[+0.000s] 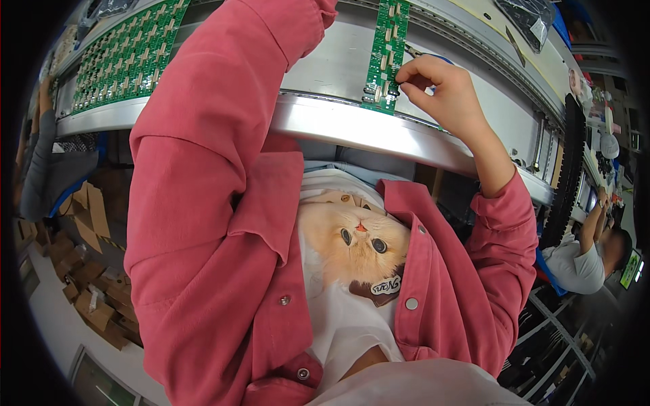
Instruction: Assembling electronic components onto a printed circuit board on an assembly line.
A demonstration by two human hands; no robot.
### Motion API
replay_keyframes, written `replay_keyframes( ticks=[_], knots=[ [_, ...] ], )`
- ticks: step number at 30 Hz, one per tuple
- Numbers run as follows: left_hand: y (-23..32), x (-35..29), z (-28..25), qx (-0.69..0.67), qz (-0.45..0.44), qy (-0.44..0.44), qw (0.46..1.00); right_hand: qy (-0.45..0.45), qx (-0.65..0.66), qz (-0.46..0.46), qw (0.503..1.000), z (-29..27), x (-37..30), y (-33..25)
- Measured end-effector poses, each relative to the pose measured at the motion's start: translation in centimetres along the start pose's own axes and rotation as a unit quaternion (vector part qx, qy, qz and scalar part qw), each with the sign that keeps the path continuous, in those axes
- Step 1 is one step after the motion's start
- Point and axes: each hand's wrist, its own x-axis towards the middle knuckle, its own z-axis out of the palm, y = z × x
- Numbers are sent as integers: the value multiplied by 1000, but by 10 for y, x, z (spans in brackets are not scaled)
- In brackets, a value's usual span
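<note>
My right hand [443, 91] is at the right edge of a narrow green circuit board [384, 64], fingers curled and thumb and forefinger pinched close to its near end. Whatever is between those fingertips is too small to make out. Pale connectors and small dark parts are set along this board, which lies across the metal rails of the bench. My left arm, in a pink sleeve [230, 74], reaches up past the top edge, so the left hand is out of sight. Just beyond my right hand lies a tool with a blue handle [440, 58], partly hidden by the fingers.
A large panel of green circuit boards [125, 61] rests on the bench at left. The rounded metal front rail [338, 125] runs before me. Tweezers [515, 46] and a dark bag [528, 20] lie far right. Cardboard boxes [95, 298] fill the lower left; another person [582, 260] sits at right.
</note>
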Motion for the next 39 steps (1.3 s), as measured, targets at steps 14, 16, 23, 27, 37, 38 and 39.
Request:
replay_keyframes(
  ticks=[14, 16, 23, 27, 37, 38, 39],
  knots=[
    [-9, 8, -1, -3, -22, 64, 998, -11, -50, -67, 996, 6, 5, 2],
    [12, 18, -18, -54, -43, 9, 998, -2, -56, -54, 997, 4, 0, 5],
    [26, 0, -55, -150, 2, 25, 988, -9, -69, -47, 997, 4, 3, -2],
    [33, -3, -54, -151, 36, 40, 987, 0, -67, -55, 996, 3, 2, 0],
    [68, -40, -102, -195, 50, -53, 978, 49, -116, -112, 986, -26, 35, 1],
    [72, -48, -108, -197, 37, -66, 978, 90, -159, -73, 980, -31, 48, 4],
    [73, -52, -109, -201, 25, -81, 976, 132, -202, -30, 970, -37, 63, 9]
  ],
)
